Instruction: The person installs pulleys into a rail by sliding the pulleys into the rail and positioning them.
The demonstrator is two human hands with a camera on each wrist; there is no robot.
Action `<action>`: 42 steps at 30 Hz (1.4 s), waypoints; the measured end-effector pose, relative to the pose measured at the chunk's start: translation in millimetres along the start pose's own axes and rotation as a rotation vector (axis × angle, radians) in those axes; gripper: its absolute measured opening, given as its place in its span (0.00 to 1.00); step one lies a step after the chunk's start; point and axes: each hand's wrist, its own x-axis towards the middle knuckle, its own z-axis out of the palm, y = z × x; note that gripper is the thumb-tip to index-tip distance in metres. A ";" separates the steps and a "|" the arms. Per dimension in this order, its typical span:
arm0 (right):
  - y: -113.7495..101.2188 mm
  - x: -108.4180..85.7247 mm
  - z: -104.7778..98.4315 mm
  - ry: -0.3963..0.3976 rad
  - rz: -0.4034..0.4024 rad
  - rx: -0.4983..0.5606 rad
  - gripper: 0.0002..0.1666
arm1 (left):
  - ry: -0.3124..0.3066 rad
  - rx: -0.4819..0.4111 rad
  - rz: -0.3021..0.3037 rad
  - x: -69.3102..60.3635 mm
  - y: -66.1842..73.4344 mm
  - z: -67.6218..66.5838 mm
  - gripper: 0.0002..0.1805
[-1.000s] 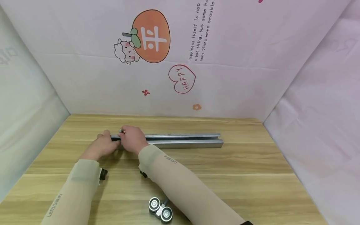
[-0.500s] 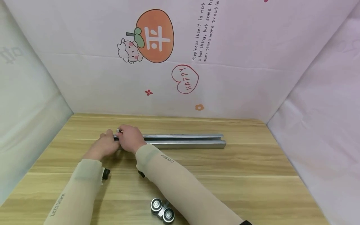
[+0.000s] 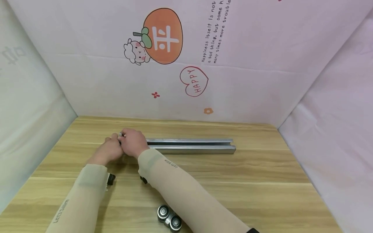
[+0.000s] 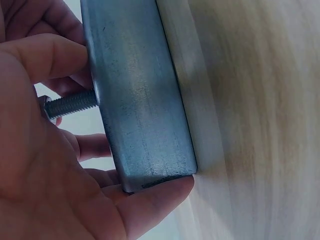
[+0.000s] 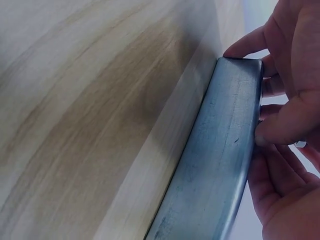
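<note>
A grey metal rail (image 3: 192, 150) lies lengthwise on the wooden table, its slotted face up. The left hand (image 3: 108, 150) grips the rail's left end; its thumb lies across the end face of the rail (image 4: 140, 95) in the left wrist view. A threaded bolt (image 4: 72, 104) stands out of the slot side, close to that end. Just beside the left hand, the right hand (image 3: 134, 143) pinches the bolt's head (image 3: 120, 134) with curled fingers. Whatever the bolt joins inside the rail is hidden.
A roller trolley with black-rimmed wheels (image 3: 163, 212) lies near the table's front edge, beside the right forearm, which partly covers it. White printed cloth (image 3: 233, 97) walls the back and both sides of the wooden table (image 3: 247, 181).
The right hand and the bolt have shifted slightly left along the rail, closer to the left hand. The left hand keeps its hold on the end. The whole head view has drifted a little.
</note>
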 end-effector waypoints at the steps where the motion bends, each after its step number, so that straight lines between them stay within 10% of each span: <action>1: -0.1 0.1 -0.2 0.001 0.001 -0.003 0.14 | 0.003 0.003 0.007 0.4 0.3 0.2 0.26; 29: 5.7 6.2 -7.4 -0.143 -0.077 0.065 0.16 | 0.037 0.013 0.030 1.2 0.2 -1.0 0.34; 42: 16.6 2.1 -10.9 -0.224 -0.067 0.181 0.28 | 0.005 -0.069 -0.058 1.6 -4.4 -0.3 0.42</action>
